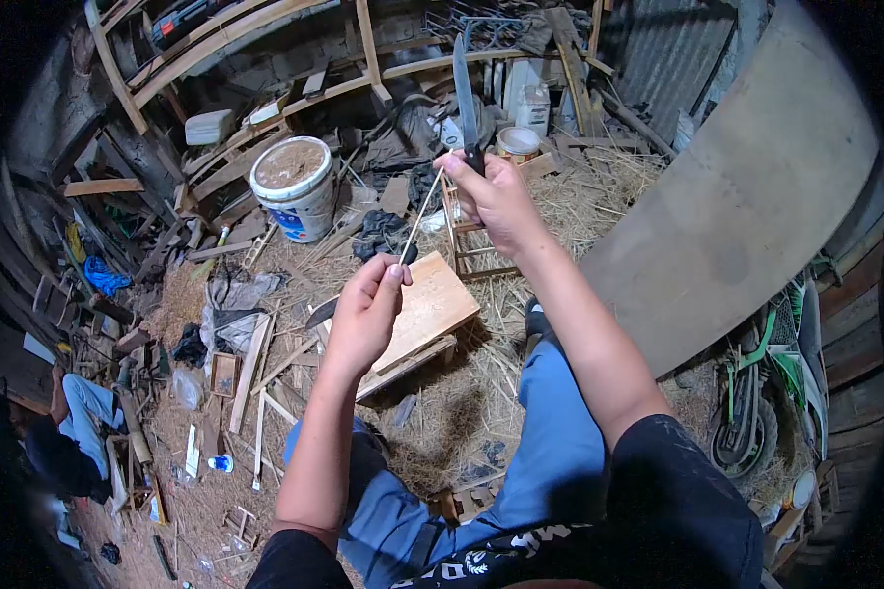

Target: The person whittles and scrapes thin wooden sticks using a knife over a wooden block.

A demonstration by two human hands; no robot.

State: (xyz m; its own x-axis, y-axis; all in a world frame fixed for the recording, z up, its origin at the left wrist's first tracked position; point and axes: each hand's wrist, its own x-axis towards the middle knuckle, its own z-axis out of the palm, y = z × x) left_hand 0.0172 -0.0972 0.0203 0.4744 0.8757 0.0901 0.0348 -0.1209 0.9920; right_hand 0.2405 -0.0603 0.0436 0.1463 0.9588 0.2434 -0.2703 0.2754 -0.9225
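My left hand (368,304) is closed on the lower end of a thin wooden stick (421,217), pinched between thumb and fingers. The stick slants up to my right hand (496,201), where its upper end meets the thumb. That hand is wrapped round the black handle of a knife (465,93), whose long blade points upward. Below my hands stands a low wooden bench (434,304) with a pale, flat top. A dark blade (321,313) sticks out beside my left wrist at the bench's edge; the rest of it is hidden.
A white bucket (300,201) filled with brown material stands ahead on the left. A large board (732,196) leans on the right, above a green motorbike (771,368). Wood strips and straw litter the floor. Another person (74,432) sits at far left.
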